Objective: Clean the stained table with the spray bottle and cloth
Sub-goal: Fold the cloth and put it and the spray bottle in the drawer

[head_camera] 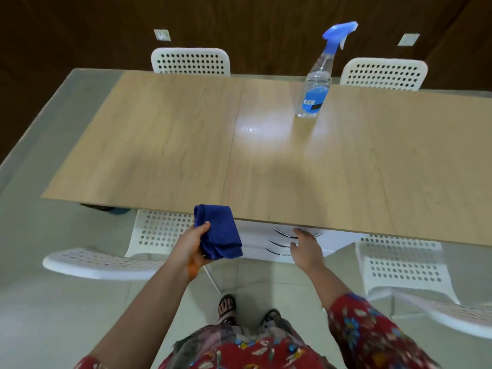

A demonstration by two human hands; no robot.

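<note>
At the far left I am seeing the near-left chair (159,231), the first of four white perforated chairs standing round the one table (159,145). The far-left chair (190,62) is standing behind the table's far edge, below the first of two wall plates (162,35). The left hand (190,247) is holding the single blue cloth (217,230) at the table's near edge; whether the cloth is touching the edge, I cannot tell. The thumb (204,225) is pressing on top of the folded cloth, and the other fingers are hiding under it. Under the table one white drawer unit (255,253) is showing three curved handles. The right hand (306,249) is hovering in front of these handles, just below the table edge, holding nothing, its fingers lying close together and loosely bent. Farther right the one spray bottle (315,89) is standing upright on the far half of the table, well apart from both hands. The far-right chair (383,74) and the near-right chair (402,262) are standing at the right side, with the second wall plate (408,39) above them.
</note>
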